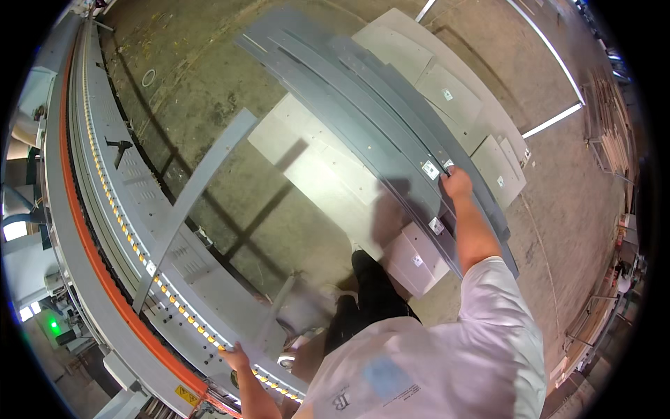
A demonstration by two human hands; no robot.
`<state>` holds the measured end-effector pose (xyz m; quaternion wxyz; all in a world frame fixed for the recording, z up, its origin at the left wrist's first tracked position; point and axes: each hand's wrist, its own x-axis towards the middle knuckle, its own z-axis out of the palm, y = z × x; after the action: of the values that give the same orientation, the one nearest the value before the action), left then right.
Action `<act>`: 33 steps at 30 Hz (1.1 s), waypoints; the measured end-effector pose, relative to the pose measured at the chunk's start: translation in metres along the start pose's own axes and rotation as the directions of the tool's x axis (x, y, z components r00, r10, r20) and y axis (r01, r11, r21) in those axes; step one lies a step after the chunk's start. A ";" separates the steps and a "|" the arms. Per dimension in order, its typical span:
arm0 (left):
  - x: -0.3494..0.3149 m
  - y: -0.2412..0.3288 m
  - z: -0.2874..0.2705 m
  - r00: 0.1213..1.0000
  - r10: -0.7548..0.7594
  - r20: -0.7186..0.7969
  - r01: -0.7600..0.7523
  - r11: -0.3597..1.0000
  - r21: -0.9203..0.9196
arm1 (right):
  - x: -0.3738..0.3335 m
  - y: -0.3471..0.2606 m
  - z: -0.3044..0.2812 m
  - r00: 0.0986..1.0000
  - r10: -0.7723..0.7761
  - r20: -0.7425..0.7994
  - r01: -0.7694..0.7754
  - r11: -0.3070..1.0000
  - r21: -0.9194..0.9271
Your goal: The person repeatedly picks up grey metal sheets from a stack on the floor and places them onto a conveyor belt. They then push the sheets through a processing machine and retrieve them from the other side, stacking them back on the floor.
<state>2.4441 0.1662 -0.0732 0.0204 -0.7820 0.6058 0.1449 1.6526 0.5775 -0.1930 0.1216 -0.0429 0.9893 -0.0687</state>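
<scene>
Right of centre: our right hand gripped a grey strip atop the stack.
Bottom left: left hand rested on the conveyor, grip unclear.
Risk: reckoned the long strip could've slid off.

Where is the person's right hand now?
In the head view, right of centre, the right hand rests on the stack of long grey panels.

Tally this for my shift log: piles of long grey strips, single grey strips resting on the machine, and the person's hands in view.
pile of grey strips: 1
single grey strip on the machine: 1
hands, left hand and right hand: 2
Total: 4
</scene>
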 end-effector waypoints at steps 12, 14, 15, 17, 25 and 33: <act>0.018 -0.017 0.009 0.995 0.082 -0.050 -0.089 0.985 -0.149 | 0.078 0.000 0.009 0.994 -0.034 0.099 0.052 0.982 -0.181; 0.016 -0.021 0.011 0.996 0.069 -0.052 -0.075 0.989 -0.127 | 0.069 -0.009 -0.006 0.995 -0.055 0.080 0.070 0.979 -0.191; 0.015 -0.022 0.010 0.995 0.085 -0.053 -0.091 0.988 -0.129 | 0.064 -0.009 -0.009 0.995 -0.101 -0.020 0.097 0.986 -0.137; 0.009 -0.007 0.006 0.997 0.059 -0.051 -0.064 0.993 -0.096 | 0.058 -0.011 -0.027 0.997 -0.080 0.000 0.080 0.996 -0.037; -0.002 -0.004 0.005 0.992 -0.012 -0.129 0.020 0.998 0.057 | -0.007 -0.041 -0.097 0.900 -0.367 -0.235 0.426 0.855 0.296; -0.015 0.010 -0.002 0.978 -0.060 -0.201 0.038 0.993 -0.109 | -0.170 -0.129 -0.110 0.787 -0.574 -0.226 0.617 0.740 0.267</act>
<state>2.4317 0.1777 -0.0664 -0.0790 -0.8075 0.5768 0.0949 1.7982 0.4809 -0.0281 0.0343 -0.3320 0.9033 -0.2694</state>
